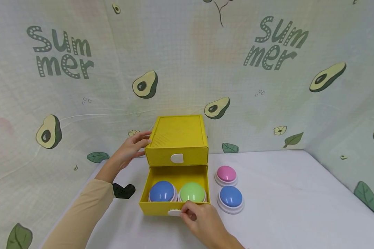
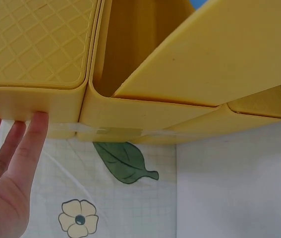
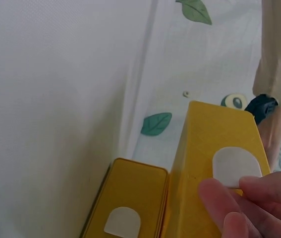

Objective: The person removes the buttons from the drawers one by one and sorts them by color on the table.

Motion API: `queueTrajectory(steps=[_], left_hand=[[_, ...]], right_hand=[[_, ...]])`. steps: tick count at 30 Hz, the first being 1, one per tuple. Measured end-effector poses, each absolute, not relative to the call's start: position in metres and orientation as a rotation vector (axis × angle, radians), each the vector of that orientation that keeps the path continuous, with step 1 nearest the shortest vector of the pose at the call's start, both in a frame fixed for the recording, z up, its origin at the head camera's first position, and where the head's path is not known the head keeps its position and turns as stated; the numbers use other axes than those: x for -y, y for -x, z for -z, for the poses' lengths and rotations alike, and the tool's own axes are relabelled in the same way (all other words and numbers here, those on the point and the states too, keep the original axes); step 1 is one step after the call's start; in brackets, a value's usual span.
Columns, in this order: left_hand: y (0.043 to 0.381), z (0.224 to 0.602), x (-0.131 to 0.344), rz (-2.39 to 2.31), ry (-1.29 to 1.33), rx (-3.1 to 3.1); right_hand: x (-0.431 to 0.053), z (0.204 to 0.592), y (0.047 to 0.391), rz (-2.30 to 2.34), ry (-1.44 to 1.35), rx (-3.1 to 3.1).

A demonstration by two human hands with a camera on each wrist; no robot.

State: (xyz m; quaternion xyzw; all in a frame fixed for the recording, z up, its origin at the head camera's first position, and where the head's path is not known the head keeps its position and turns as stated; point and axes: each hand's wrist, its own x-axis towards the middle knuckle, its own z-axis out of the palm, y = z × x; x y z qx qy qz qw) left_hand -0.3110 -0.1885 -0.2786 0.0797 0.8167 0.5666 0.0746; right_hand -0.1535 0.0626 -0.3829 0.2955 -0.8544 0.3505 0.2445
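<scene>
Left hand (image 1: 132, 147), fingers extended, touches the yellow cabinet (image 1: 179, 131) at the back edge of the table (image 1: 283, 193); right hand (image 1: 202, 219) pinches the white tab (image 1: 174, 212) of the pulled-out drawer (image 1: 156, 208). Opening appears done, closing not: blue dome (image 1: 162, 191), green dome (image 1: 192, 192) inside; pink dome (image 1: 226, 173), second blue dome (image 1: 231, 196) outside.

Head view bright, even; right wrist view dimmer, softer — grey shadow beside the yellow drawer unit (image 3: 194, 173)

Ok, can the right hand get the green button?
Probably yes: the drawer is open and nothing sits over the green button, but the right hand would first need to release the white tab.
</scene>
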Motion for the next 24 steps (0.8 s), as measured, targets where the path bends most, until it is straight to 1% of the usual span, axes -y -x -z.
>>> queueTrajectory(steps=[6, 14, 18, 24], left_hand=[[0.311, 0.278, 0.188, -1.698, -0.233, -2.453], [0.309, 0.277, 0.188, -1.695, -0.238, -2.462], [0.309, 0.277, 0.189, -1.691, -0.237, -2.460], [0.310, 0.277, 0.188, -1.700, -0.243, -2.452]], right_hand=[[-0.066, 0.376, 0.152, -0.974, -0.814, 2.454], [-0.072, 0.358, 0.149, -1.033, -0.791, 2.648], [-0.073, 0.341, 0.148, -1.094, -0.799, 2.629], [-0.077, 0.305, 0.155, -1.287, -0.861, 2.633]])
